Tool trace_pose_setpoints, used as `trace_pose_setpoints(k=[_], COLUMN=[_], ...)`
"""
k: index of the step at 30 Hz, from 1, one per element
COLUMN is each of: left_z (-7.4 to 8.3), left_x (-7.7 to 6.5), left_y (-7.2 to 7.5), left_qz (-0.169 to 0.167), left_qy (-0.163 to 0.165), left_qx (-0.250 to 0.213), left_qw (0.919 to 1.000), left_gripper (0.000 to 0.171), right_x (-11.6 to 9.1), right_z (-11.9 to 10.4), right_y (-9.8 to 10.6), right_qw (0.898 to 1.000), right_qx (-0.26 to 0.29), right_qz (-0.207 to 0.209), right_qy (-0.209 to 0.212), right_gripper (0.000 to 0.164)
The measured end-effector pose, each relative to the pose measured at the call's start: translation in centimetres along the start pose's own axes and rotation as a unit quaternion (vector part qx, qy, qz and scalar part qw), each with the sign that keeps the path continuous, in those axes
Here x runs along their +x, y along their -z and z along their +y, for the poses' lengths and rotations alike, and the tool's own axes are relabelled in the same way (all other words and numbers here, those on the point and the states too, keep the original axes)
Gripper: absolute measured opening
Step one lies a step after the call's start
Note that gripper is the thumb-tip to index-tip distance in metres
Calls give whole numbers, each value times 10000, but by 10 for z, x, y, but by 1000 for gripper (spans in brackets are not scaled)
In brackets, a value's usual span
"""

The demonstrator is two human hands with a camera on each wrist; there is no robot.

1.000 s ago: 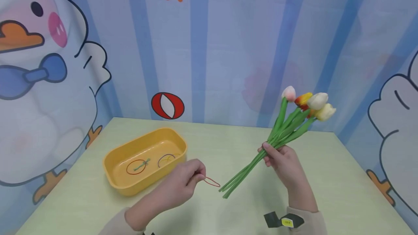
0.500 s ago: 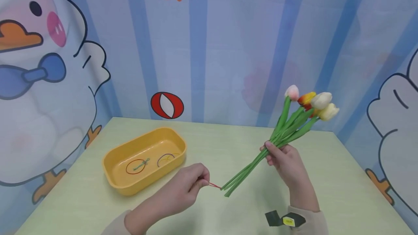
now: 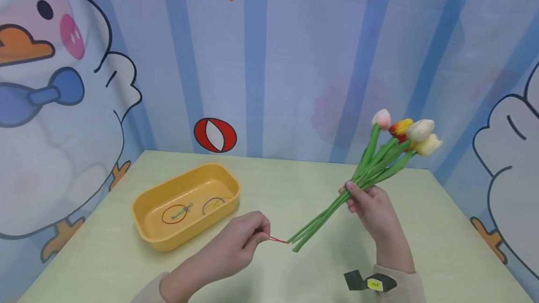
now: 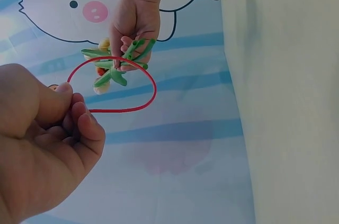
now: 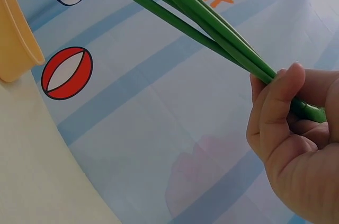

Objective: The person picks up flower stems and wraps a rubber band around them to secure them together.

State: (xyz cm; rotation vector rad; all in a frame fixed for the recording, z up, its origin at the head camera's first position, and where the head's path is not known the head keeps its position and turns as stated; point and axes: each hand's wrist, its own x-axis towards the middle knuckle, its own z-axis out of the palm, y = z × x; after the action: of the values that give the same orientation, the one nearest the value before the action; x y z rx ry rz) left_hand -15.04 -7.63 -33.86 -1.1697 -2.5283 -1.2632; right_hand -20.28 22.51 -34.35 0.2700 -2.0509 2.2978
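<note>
Head view: the left hand (image 3: 233,244) sits between 6 and 7 o'clock, its fingers pinching a thin red loop (image 3: 278,240) that points to the lower stem ends of a bunch of tulips (image 3: 376,162); whether loop and stems touch, I cannot tell. At 4 o'clock the right hand (image 3: 374,207) holds the bunch by its stems, fingers closed round them, the pink, white, cream and red-yellow heads tilting up toward 1 o'clock from the grip. Toward 8 o'clock a yellow tray (image 3: 162,243) stands on the pale green surface (image 3: 282,186), with coloured bands (image 3: 182,212) inside it. Behind hangs a blue striped backdrop (image 3: 299,60) printed with ducks.

Left wrist view: the left hand lies toward 8 o'clock, the red loop spread wide from its pinched fingers, with the tulips and the right hand beyond at 11 o'clock.

Right wrist view: the right hand, near 3 o'clock, grips the green stems, which run up toward 11 o'clock; the yellow tray edges in at 10 o'clock
</note>
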Motion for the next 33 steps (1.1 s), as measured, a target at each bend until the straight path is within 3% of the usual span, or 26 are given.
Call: trace_pose_setpoints(k=[6, 14, 21, 33], left_z=[0, 2, 3, 2], left_x=[-2, -4, -2, 4], left_y=[-3, -3, -6, -8], left_qz=[137, 157, 196, 84], left_qy=[-253, -129, -316, -50], left_qx=[-11, -80, -108, -262], left_qw=[9996, 9998, 9993, 9996], left_gripper=[11, 14, 11, 9], right_x=[-1, -2, -2, -3], right_z=[-1, -1, -1, -3], right_y=[3, 6, 7, 1], right_qw=[9998, 9996, 9986, 9971], right_qx=[161, 237, 423, 523], right_qz=[-48, -16, -186, -466], right_qy=[127, 160, 256, 304], right_gripper=[17, 18, 18, 17])
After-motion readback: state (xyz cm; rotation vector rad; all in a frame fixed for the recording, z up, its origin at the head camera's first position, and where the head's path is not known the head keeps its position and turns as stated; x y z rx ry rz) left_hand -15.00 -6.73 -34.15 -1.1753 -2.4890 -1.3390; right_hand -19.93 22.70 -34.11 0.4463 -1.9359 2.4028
